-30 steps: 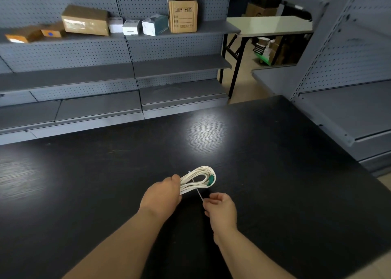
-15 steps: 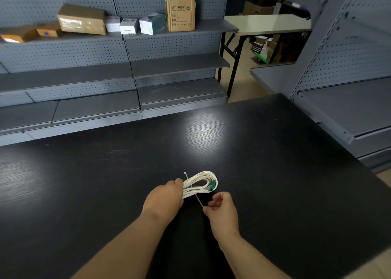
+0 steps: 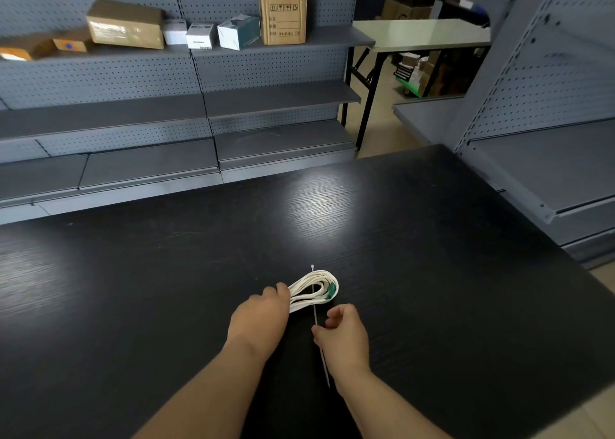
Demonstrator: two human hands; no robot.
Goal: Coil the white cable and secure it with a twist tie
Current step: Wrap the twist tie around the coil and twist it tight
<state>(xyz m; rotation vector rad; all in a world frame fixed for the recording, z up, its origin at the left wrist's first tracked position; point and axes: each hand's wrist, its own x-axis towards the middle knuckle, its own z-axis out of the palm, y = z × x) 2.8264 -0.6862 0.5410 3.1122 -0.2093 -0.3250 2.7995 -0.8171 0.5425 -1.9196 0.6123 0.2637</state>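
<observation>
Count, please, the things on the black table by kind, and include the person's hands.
white cable: 1
twist tie: 1
hands: 2, the left hand and the right hand
Total: 4

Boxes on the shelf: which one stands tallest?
The brown cardboard box at the row's right end, printed with handling symbols; the others sit lower.
</observation>
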